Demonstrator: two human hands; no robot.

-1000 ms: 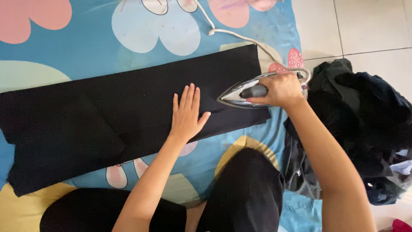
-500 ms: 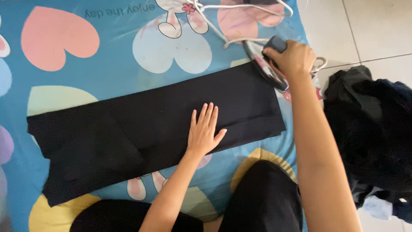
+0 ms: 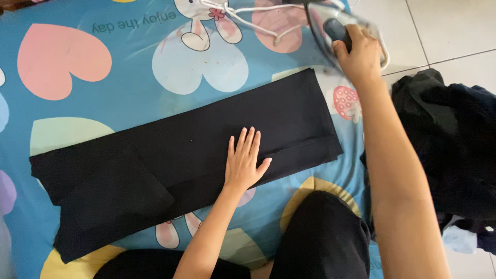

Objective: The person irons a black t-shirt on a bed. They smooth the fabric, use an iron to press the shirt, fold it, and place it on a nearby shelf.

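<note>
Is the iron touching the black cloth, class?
Apart. In the head view the iron, held in the right hand, sits past the far edge of the black cloth, with blue sheet showing between them.

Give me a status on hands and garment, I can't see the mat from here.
Left hand flat, open, on black trousers. Right hand gripping iron, off the cloth near the mat's top edge. White cord trails beside it.
</note>
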